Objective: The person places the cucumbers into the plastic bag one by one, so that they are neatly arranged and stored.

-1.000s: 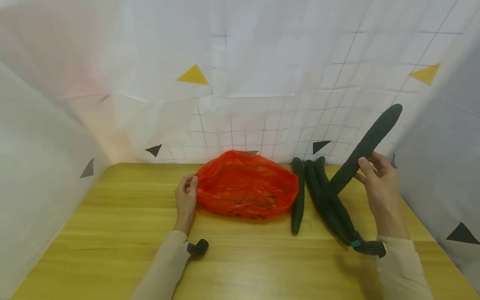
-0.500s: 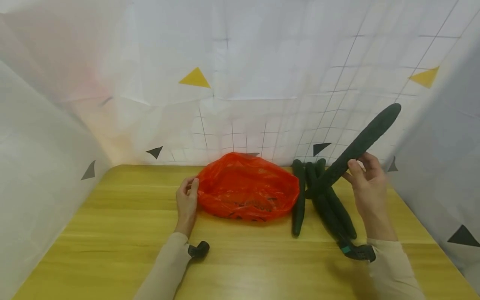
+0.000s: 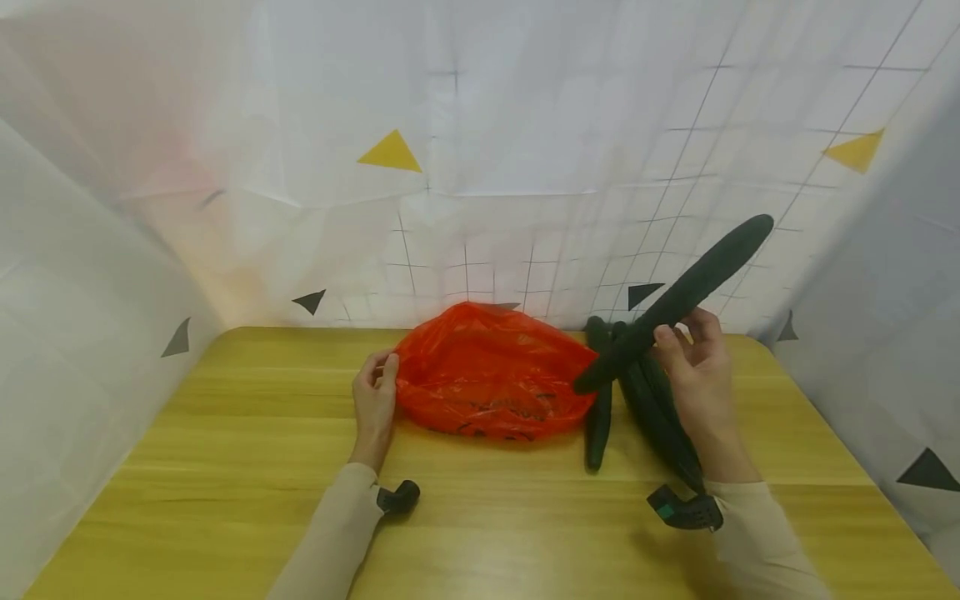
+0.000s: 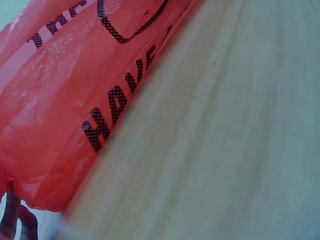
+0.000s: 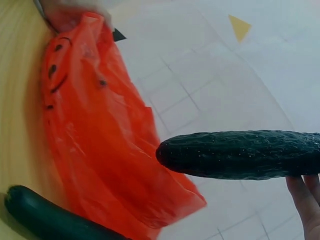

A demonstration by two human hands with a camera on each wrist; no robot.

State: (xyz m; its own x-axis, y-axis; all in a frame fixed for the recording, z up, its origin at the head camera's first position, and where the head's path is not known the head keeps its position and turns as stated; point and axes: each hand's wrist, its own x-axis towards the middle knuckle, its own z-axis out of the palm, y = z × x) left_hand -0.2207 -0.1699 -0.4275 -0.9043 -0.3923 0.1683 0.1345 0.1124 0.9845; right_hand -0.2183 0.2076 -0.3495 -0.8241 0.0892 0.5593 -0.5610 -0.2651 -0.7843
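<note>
A red plastic bag (image 3: 495,400) lies on the table with its mouth spread wide, black print showing on its side in the left wrist view. My left hand (image 3: 373,408) pinches the bag's left edge between thumb and fingers. In my right hand (image 3: 697,367) a long dark green cucumber (image 3: 682,296) is held near its middle, slanting up to the right. Its lower end hangs over the bag's right edge; whether they touch I cannot tell. Under and beside it, one cucumber (image 3: 598,429) lies along the bag, and others (image 3: 660,417) lie partly hidden behind the right hand.
The wooden table (image 3: 480,533) meets a white sheet wall (image 3: 525,125) at the back, marked with grid lines and yellow and black triangles. White sheets also stand at both sides. Each wrist carries a small black camera (image 3: 397,497).
My right hand has moved left with the cucumber, whose lower end has come from above the other cucumbers to the bag's right edge. The left hand and bag stay put.
</note>
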